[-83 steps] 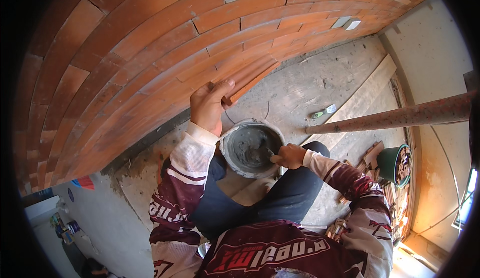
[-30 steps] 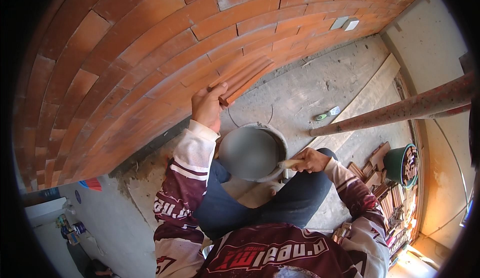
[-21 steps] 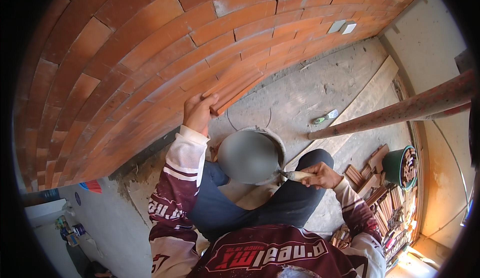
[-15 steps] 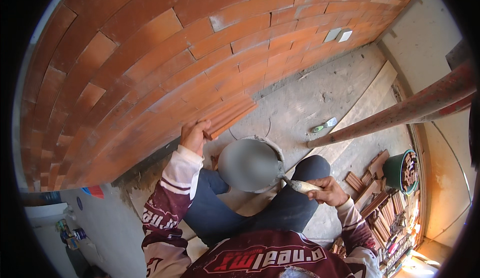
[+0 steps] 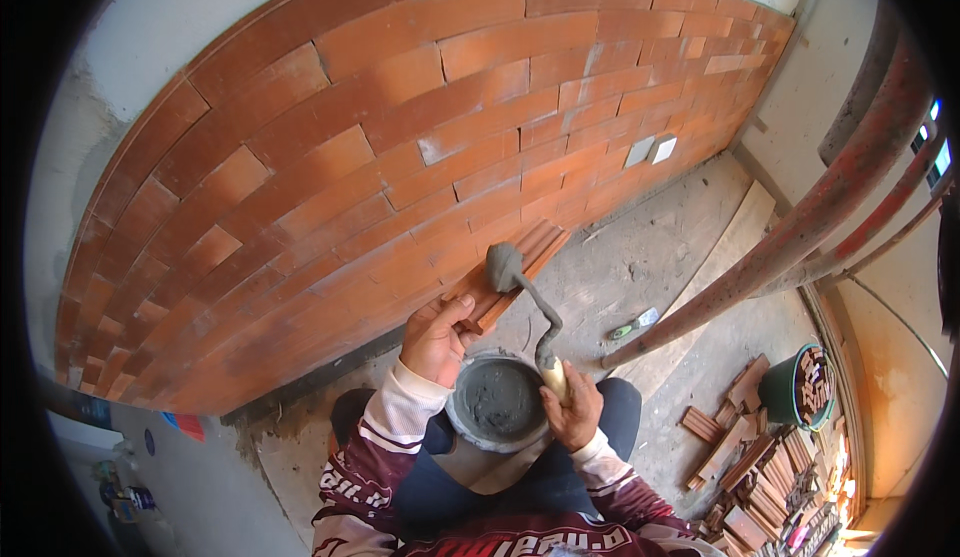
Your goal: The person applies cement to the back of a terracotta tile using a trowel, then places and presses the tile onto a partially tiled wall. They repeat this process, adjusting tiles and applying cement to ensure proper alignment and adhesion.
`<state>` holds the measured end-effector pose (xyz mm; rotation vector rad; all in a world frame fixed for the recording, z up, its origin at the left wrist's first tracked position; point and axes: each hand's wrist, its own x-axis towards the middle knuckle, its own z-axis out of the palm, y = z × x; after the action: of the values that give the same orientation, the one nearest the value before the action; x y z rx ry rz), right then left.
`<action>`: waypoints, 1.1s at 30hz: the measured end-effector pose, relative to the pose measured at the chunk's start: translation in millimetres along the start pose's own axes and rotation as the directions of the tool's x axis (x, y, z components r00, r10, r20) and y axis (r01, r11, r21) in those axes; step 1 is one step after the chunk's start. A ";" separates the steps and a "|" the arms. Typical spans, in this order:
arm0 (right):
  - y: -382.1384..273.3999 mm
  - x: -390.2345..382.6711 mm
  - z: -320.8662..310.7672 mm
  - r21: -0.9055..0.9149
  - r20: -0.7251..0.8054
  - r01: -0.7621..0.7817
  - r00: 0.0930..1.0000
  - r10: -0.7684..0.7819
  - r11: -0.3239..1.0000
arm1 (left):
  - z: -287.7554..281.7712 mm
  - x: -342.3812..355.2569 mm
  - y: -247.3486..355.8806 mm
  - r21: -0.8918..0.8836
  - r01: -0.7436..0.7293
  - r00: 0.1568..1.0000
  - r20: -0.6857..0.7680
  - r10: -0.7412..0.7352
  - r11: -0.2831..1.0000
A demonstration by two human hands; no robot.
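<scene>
Holding, left: your left hand point(image 5: 438, 335) grips the near end of a ridged terracotta tile point(image 5: 545, 247), thumb on top; the other fingers are partly hidden behind it.
Holding, right: your right hand point(image 5: 573, 409) is closed round the pale handle of a trowel point(image 5: 548, 322).
Trowel blade: over the tile, masking part of its face; too grey-coated to separate steel from mortar, and contact cannot be told.
Tile: before the brick-faced wall point(image 5: 400, 177), beyond the mortar bucket point(image 5: 520, 445).
Bucket: near your knees, outer side mostly unseen.
Red pole point(image 5: 800, 222): upper part runs into the dark rim.
</scene>
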<state>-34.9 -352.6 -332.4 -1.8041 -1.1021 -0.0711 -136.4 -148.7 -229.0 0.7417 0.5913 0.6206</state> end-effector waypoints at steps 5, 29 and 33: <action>19.2 -4.4 21.7 -0.018 -0.107 0.146 0.983 -0.147 0.989 | 16.5 -5.5 11.5 0.021 -0.047 0.997 0.062 0.046 0.999; 15.8 -12.8 -15.1 0.242 0.033 0.012 0.999 -0.021 0.970 | -59.3 12.0 -13.3 -0.079 0.059 0.996 0.071 -0.053 0.995; 6.1 -6.8 -24.6 0.754 0.430 -0.550 0.827 0.362 0.359 | -65.0 6.3 -16.9 -0.048 0.036 0.994 0.104 -0.031 0.998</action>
<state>-24.6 -376.3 -327.4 -1.0901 -0.4970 0.8955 -171.3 -126.3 -282.2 0.7112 0.4908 0.5609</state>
